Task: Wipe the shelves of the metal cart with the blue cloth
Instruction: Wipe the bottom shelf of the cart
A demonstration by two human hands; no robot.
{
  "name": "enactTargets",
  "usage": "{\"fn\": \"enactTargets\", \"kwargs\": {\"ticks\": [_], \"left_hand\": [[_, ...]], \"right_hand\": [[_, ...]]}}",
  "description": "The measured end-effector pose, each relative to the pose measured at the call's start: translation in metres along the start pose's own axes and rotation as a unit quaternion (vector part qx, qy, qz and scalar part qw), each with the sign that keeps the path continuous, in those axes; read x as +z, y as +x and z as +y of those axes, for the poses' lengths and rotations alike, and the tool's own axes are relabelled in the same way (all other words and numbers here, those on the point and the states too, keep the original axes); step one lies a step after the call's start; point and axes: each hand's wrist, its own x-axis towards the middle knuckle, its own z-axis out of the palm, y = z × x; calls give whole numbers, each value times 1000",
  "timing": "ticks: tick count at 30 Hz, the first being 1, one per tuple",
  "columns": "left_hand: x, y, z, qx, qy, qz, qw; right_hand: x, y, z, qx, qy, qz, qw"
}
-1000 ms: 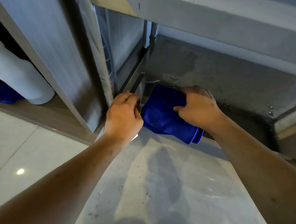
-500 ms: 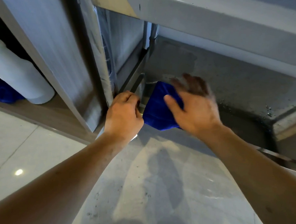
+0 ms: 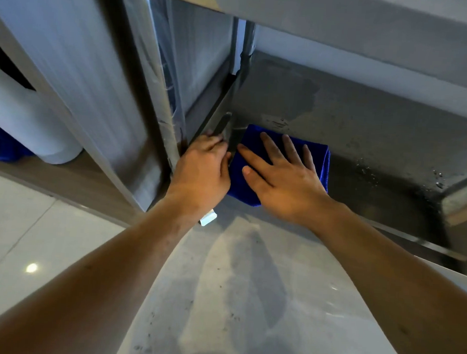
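Blue cloth (image 3: 318, 160) lies folded at the near-left corner of a cart (image 3: 372, 29) lower shelf (image 3: 380, 125), pressed flat under the right hand (image 3: 284, 177), fingers straight and spread. The left hand (image 3: 202, 169) curls around the cart's corner post (image 3: 224, 124) just beside it. A white bottle (image 3: 25, 120) stands well apart at left.

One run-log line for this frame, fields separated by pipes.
right hand: flat, pressing folded blue cloth | cloth: on lower metal cart shelf, left corner | left hand: grips cart post | white plastic bottle: far left
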Motion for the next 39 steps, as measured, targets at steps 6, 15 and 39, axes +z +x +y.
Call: {"fn": "enactTargets", "kwargs": {"ticks": [6, 15, 39], "left_hand": [[-2, 0, 8, -45, -42, 16, 998], [8, 0, 20, -83, -37, 75, 993], [21, 32, 18, -85, 79, 135, 984]], "right_hand": [[1, 30, 3, -8, 5, 8, 1000], [-4, 110, -1, 23, -11, 23, 999], [-35, 184, 41, 47, -37, 52, 997]]}}
